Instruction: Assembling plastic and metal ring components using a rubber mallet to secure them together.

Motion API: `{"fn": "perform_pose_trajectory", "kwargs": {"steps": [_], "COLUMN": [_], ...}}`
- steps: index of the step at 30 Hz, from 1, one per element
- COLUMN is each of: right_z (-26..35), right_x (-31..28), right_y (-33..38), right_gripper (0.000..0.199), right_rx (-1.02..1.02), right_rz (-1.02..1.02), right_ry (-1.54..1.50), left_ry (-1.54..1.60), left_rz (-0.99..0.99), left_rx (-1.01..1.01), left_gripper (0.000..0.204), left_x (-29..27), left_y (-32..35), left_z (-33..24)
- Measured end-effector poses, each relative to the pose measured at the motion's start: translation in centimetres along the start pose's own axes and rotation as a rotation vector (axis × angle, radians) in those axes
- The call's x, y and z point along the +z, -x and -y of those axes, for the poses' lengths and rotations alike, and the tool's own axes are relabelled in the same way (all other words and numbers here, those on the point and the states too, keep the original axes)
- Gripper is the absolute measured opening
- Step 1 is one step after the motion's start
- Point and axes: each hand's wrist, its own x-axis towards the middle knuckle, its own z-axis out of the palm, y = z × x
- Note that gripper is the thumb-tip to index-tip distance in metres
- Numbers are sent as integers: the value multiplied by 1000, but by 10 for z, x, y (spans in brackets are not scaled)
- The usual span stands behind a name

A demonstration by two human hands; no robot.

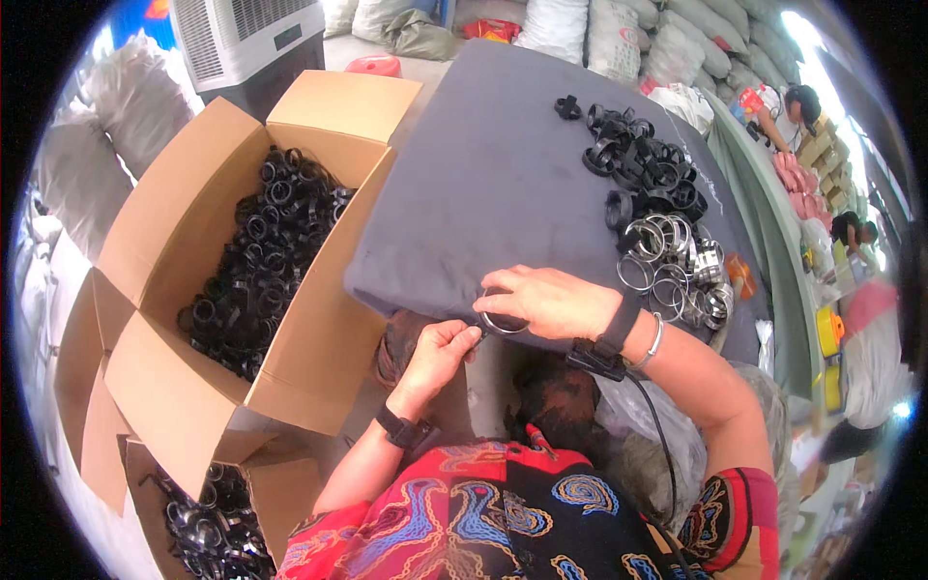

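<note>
My right hand (541,302) clamped on a ring (503,330) at six o'clock of the worktop (474,184), my left hand (438,358) pinched together beside it at eight o'clock, on what I cannot tell, metal rings (684,253) at four o'clock

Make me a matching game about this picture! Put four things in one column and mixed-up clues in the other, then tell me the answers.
Things
1. right hand
2. silver rings
3. big cardboard box
4. vented machine

Clues
A. open, left of the grey table, with black rings inside
B. white on top, dark below
C. holding a ring
D. piled near the table's right edge

Right pairs: 1-C, 2-D, 3-A, 4-B
</note>
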Motion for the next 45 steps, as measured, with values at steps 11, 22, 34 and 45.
{"fn": "perform_pose_trajectory", "kwargs": {"steps": [11,22,34,45], "right_z": [-6,-4,-14,-153], "right_x": [5,70,64,-14], "right_y": [-2,-40,-43,60], "right_gripper": [47,54,54,31], "right_rx": [-16,193,266,1097], "right_rz": [-72,-312,-337,-341], "right_ry": [28,8,-119,395], "left_ry": [-84,-94,-162,-538], "left_rz": [-3,-36,-21,-169], "left_rx": [14,-45,10,197], "left_gripper": [29,26,27,34], "left_x": [-1,1,-6,-4], "left_y": [-2,8,-5,-93], "left_z": [-7,-10,-5,-100]}}
